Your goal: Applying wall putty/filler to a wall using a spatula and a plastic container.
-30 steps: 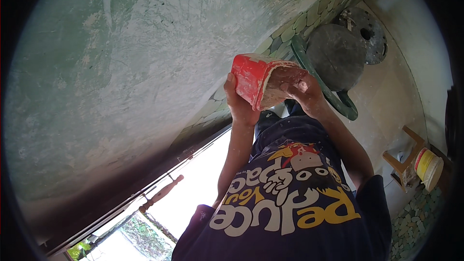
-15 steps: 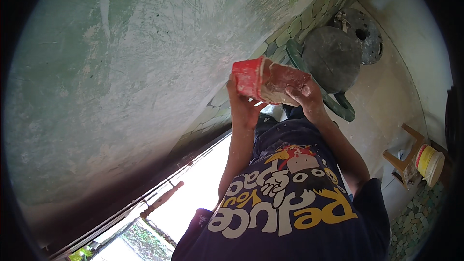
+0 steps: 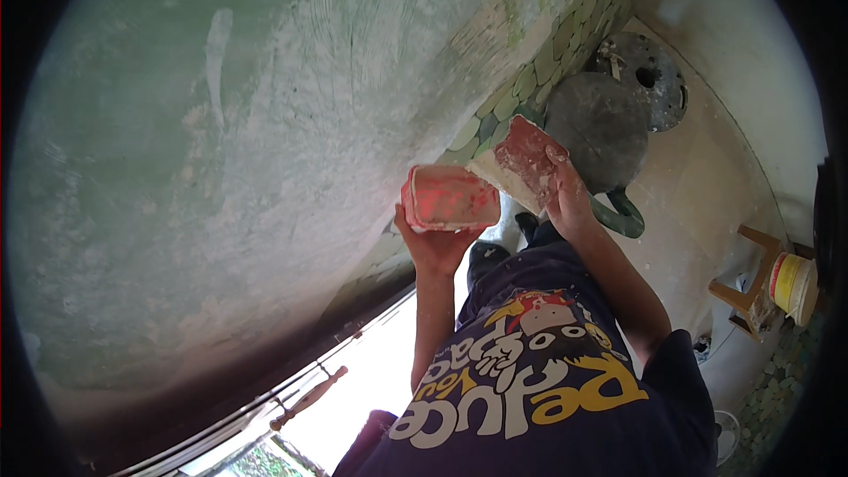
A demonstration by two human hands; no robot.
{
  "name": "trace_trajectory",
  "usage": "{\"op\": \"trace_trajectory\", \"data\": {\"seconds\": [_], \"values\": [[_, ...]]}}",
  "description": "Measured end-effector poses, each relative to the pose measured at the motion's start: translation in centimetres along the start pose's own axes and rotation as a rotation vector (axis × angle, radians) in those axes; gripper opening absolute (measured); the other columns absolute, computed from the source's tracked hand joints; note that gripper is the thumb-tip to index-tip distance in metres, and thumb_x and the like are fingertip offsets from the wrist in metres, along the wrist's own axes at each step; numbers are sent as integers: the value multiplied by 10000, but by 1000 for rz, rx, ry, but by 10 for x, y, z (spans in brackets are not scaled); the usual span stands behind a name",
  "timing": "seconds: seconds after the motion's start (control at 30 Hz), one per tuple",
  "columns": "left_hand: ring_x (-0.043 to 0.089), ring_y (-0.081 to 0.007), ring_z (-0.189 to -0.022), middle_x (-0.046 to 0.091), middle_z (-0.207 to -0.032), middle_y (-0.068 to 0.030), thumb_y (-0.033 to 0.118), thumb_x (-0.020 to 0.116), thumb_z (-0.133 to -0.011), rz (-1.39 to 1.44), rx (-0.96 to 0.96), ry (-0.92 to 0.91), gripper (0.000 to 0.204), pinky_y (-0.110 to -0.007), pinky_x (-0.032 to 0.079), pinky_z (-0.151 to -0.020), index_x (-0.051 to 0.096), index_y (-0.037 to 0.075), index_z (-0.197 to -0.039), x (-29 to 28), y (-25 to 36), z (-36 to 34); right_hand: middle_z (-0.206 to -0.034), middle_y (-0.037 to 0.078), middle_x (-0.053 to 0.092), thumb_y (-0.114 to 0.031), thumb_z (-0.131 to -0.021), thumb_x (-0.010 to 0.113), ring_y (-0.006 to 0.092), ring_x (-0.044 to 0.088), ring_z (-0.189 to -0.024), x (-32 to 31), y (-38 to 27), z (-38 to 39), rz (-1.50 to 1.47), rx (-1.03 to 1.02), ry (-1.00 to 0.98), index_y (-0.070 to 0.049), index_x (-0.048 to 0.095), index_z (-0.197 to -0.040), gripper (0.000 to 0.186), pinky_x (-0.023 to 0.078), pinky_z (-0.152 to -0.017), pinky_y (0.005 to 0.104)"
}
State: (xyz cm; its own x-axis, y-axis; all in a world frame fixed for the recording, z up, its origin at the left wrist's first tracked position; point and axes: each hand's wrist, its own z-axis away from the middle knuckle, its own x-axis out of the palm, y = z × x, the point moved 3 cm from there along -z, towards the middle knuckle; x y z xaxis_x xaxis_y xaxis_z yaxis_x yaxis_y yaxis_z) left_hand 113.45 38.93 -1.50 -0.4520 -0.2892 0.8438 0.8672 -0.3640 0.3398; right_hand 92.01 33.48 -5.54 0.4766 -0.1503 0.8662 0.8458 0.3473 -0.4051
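My left hand (image 3: 435, 246) is cupped under a red tub (image 3: 450, 199), fingers wrapped up around its underside, so it is closed on the tub and carries it from below. The tub is smeared with pale plaster and sits tilted, close to the wall (image 3: 247, 150) but I cannot tell whether it touches it. My right hand (image 3: 565, 199) grips a flat red trowel (image 3: 523, 162), also streaked with white; its blade points up and to the left, with its near edge just beside the right end of the tub. My two hands are a little apart, each closed on its own thing, the trowel slightly higher than the tub.

The wall fills most of the view: green, patchy, skimmed with whitish plaster in sweeping marks. Along its far edge runs a band of small greenish pebble tiles (image 3: 530, 79). Past my right hand lies a dark round basin (image 3: 601, 128), grey with dried mix, and beyond it a second round pan (image 3: 649, 79) with a hole in it. Farther right, on the pale floor (image 3: 707, 185), stands a small wooden stool (image 3: 760, 278) with a yellow-banded bucket (image 3: 792, 287) just beside it. My dark printed shirt (image 3: 530, 380) takes up the lower middle, and a turned wooden handle (image 3: 309, 396) shows near the bright opening at the bottom.
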Motion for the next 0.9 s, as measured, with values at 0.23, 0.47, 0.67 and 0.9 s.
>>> {"op": "trace_trajectory", "data": {"seconds": [0.23, 0.47, 0.67, 0.9], "values": [[433, -378, -1334, 408, -1484, -147, 750, 590, -738, 50, -23, 40, 985, -581, 428, -1030, 359, 149, -1484, -24, -1, 13, -1166, 17, 632, -203, -976, 581, 117, 611, -1025, 13, -43, -39, -17, -307, 104, -91, 555, -1258, 304, 490, -865, 262], [447, -381, -1322, 413, -1481, -157, 726, 528, -784, 77, -59, 6, 912, -576, 438, -1020, 382, 144, -1471, -31, -5, 16, -1226, 22, 603, -121, -938, 631, 132, 586, -1085, 77, -93, -66, -14, -586, -7, -90, 524, -1314, 393, 457, -935, 301], [456, -382, -1313, 419, -1475, -159, 726, 507, -797, 44, -35, -7, 898, -561, 467, -989, 383, 146, -1471, -32, -4, 15, -1131, 26, 648, -128, -947, 645, 140, 597, -1054, 110, -94, -77, 71, -759, 75, -45, 606, -1228, 296, 449, -947, 291], [468, -379, -1297, 428, -1463, -160, 714, 485, -818, 31, -16, 68, 873, -556, 476, -978, 386, 138, -1466, -31, -6, 16, -1176, 87, 623, 22, -935, 582, 146, 594, -1089, 136, -67, -84, 855, -1050, 106, 5, 567, -1256, 322, 471, -945, 312]]}}
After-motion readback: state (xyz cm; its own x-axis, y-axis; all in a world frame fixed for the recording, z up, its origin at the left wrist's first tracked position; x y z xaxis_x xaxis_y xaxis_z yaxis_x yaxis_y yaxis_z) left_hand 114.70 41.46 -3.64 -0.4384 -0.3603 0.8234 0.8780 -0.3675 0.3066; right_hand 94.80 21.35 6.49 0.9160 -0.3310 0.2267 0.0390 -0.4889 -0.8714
